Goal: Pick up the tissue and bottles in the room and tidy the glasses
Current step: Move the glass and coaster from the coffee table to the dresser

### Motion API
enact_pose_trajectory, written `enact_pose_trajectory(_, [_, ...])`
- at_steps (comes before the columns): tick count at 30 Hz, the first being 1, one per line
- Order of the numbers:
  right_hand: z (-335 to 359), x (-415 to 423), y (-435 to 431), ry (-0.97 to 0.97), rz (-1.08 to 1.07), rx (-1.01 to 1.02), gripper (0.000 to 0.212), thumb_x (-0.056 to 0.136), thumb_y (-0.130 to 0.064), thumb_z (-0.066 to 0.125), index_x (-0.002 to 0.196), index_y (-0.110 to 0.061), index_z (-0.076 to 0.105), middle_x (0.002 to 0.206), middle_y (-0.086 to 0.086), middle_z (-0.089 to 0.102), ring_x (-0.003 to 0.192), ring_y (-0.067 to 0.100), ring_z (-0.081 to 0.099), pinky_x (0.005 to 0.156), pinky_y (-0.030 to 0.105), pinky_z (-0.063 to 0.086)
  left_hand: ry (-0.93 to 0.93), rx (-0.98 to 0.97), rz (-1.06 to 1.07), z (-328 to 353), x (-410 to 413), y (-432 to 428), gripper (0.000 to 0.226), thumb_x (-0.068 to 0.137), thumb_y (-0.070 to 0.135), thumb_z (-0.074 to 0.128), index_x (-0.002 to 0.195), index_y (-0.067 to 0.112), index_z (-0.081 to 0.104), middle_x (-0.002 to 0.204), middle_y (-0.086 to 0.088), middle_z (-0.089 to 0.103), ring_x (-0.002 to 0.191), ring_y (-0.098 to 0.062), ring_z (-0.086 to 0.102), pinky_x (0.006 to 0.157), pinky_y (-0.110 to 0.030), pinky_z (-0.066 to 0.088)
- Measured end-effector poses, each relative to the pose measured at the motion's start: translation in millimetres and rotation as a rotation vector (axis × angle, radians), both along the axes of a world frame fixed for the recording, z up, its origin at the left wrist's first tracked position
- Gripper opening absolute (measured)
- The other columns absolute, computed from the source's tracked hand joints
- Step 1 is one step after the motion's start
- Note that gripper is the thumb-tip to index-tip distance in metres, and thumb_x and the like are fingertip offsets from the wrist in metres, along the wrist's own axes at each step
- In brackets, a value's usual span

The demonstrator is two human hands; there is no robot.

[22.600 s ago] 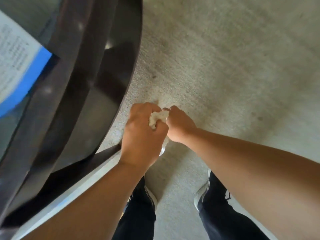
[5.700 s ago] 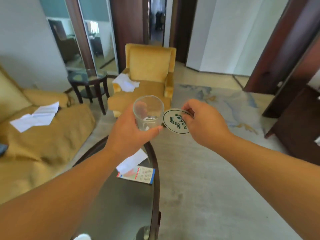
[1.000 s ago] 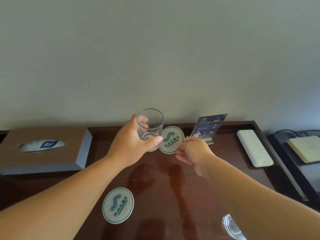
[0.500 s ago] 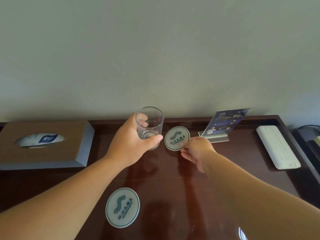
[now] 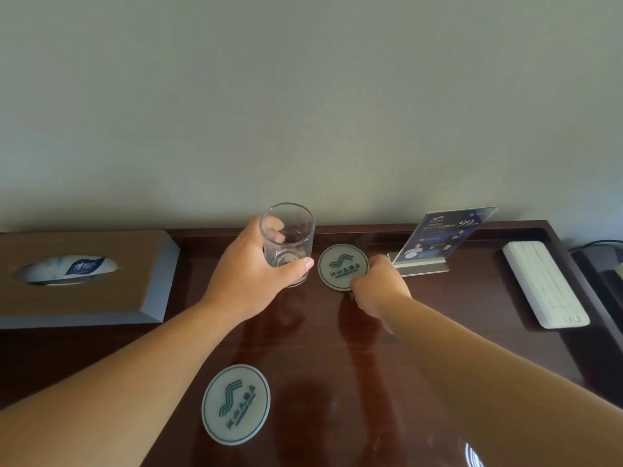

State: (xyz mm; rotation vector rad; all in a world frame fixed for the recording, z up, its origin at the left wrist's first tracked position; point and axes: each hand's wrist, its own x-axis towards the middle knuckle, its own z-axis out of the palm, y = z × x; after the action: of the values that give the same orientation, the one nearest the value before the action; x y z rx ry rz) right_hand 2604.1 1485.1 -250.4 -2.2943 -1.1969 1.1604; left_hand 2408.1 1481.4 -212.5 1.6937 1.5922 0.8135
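A big dark brown shiny wooden desk (image 5: 337, 342) stands against the wall. On its far left sits a brown wooden tissue box (image 5: 87, 291) with a white tissue showing in the hole. On the far right lies a long white plastic power strip (image 5: 544, 284), and just left of that stands a blue paper sign in a clear plastic stand (image 5: 438, 241). The left hand (image 5: 249, 281) is wrapped round a clear round drinking glass (image 5: 286, 241), thumb on the near side and fingers behind. The glass stands straight up with its open mouth on top. I cannot tell if its bottom is touching the desk or is just above it. Right beside the glass, on its right, is a round white coaster with green wavy lines (image 5: 341, 266), lying about flat on the desk. The right hand (image 5: 379, 284) holds this coaster by its right edge with bent fingers. A second round white coaster with green wavy lines (image 5: 236, 404) lies near us, well apart from both hands. I think the glass goes on the far coaster, so the left hand needs only a small move to the right and then straight down.
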Motion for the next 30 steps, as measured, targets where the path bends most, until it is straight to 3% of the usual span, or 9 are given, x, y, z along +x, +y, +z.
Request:
enact_pose_trajectory(3, [3.7, 4.8, 3.8, -0.103, 0.111, -0.048, 0.042, 0.089, -0.013, 0.053, 0.128, -0.009, 0.041, 0.125, 0.016, 0.052, 0.100, 0.032, 0.058, 0.071, 0.031, 0.044, -0.016, -0.007, -0.002, -3.0, 6.1, 2.2, 0.062, 0.065, 0.049, 0.077, 0.117, 0.032, 0.049, 0.107, 0.016, 0.056, 0.097, -0.004, 0.058, 0.083, -0.026, 0.047])
enact_pose_trajectory(7, [10.5, 16.3, 5.6, -0.173, 0.189, -0.037, 0.040, 0.090, -0.012, 0.051, 0.130, -0.010, 0.043, 0.124, 0.015, 0.055, 0.101, 0.030, 0.057, 0.072, 0.029, 0.043, -0.039, 0.003, -0.002, -8.7, 19.1, 3.7, 0.059, 0.066, 0.047, 0.080, 0.115, 0.034, 0.049, 0.104, 0.020, 0.055, 0.098, -0.006, 0.058, 0.084, -0.026, 0.048])
enact_pose_trajectory(13, [21.1, 37.6, 0.0, -0.211, 0.275, -0.007, 0.038, 0.091, -0.011, 0.052, 0.129, -0.015, 0.048, 0.116, 0.010, 0.061, 0.099, 0.028, 0.060, 0.077, 0.031, 0.050, -0.080, -0.019, -0.069, -23.0, 49.7, 8.4, 0.060, 0.064, 0.045, 0.082, 0.111, 0.045, 0.045, 0.108, 0.025, 0.057, 0.105, -0.004, 0.058, 0.092, -0.033, 0.049])
enact_pose_trajectory(17, [20.8, 42.8, -4.0, -0.202, 0.294, 0.000, 0.040, 0.090, -0.019, 0.057, 0.129, -0.018, 0.049, 0.121, 0.007, 0.058, 0.102, 0.026, 0.060, 0.085, 0.032, 0.050, -0.086, -0.056, -0.091, -33.5, 66.6, 13.5, 0.068, 0.064, 0.046, 0.082, 0.122, 0.037, 0.047, 0.121, 0.020, 0.056, 0.110, -0.007, 0.058, 0.096, -0.037, 0.049])
enact_pose_trajectory(20, [15.3, 38.5, -0.8, -0.259, 0.360, 0.021, 0.049, 0.086, -0.027, 0.063, 0.131, -0.016, 0.045, 0.127, 0.009, 0.049, 0.101, 0.027, 0.059, 0.083, 0.032, 0.049, -0.071, -0.039, -0.088, -35.5, 69.0, 17.4, 0.069, 0.064, 0.047, 0.081, 0.123, 0.034, 0.048, 0.121, 0.019, 0.057, 0.112, -0.006, 0.056, 0.097, -0.035, 0.048])
enact_pose_trajectory(23, [4.3, 26.0, 4.8, -0.295, 0.432, 0.080, 0.062, 0.079, -0.035, 0.072, 0.129, -0.015, 0.041, 0.130, 0.006, 0.039, 0.111, 0.029, 0.055, 0.091, 0.039, 0.048, -0.032, -0.009, -0.067, -33.1, 62.4, 20.2, 0.064, 0.065, 0.044, 0.081, 0.120, 0.034, 0.048, 0.115, 0.020, 0.057, 0.110, -0.003, 0.055, 0.095, -0.031, 0.047])
enact_pose_trajectory(27, [-10.8, 11.5, 12.2, -0.357, 0.514, 0.129, 0.091, 0.074, -0.043, 0.076, 0.144, -0.016, 0.026, 0.139, 0.005, 0.033, 0.127, 0.031, 0.038, 0.102, 0.041, 0.041, -0.002, 0.011, -0.064, -31.5, 49.6, 24.9, 0.061, 0.066, 0.044, 0.081, 0.118, 0.036, 0.048, 0.114, 0.020, 0.058, 0.108, -0.002, 0.055, 0.093, -0.030, 0.047])
enact_pose_trajectory(30, [-14.8, 6.3, 13.8, -0.408, 0.529, 0.132, 0.088, 0.074, -0.045, 0.076, 0.142, -0.014, 0.030, 0.136, 0.005, 0.034, 0.124, 0.031, 0.036, 0.099, 0.039, 0.041, -0.001, 0.019, -0.058, -31.1, 43.9, 26.8, 0.058, 0.066, 0.045, 0.080, 0.112, 0.041, 0.045, 0.112, 0.021, 0.058, 0.106, -0.002, 0.055, 0.091, -0.029, 0.048])
